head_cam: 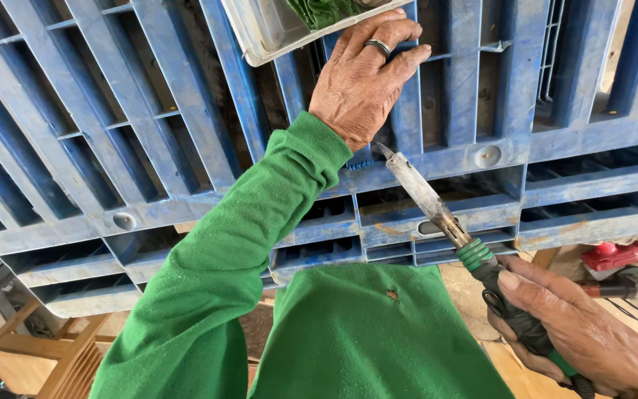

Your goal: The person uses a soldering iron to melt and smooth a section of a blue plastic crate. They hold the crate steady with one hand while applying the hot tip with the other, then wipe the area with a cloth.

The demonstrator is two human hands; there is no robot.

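repair work on a blue plastic pallet (186, 148) seemed under way. left hand (363, 77) lay flat and open, pressing its slats. right hand (577, 336) was closed round a green-handled soldering iron (467, 247), tip just beside the left wrist, near a crossbar. next move likely called for careful tip placement.

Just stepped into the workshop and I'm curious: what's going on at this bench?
A person in green sleeves presses the left hand flat on a blue plastic pallet. The right hand grips a soldering iron by its handle, tip aimed at the pallet's edge just below the left hand. A white tray sits on the pallet.
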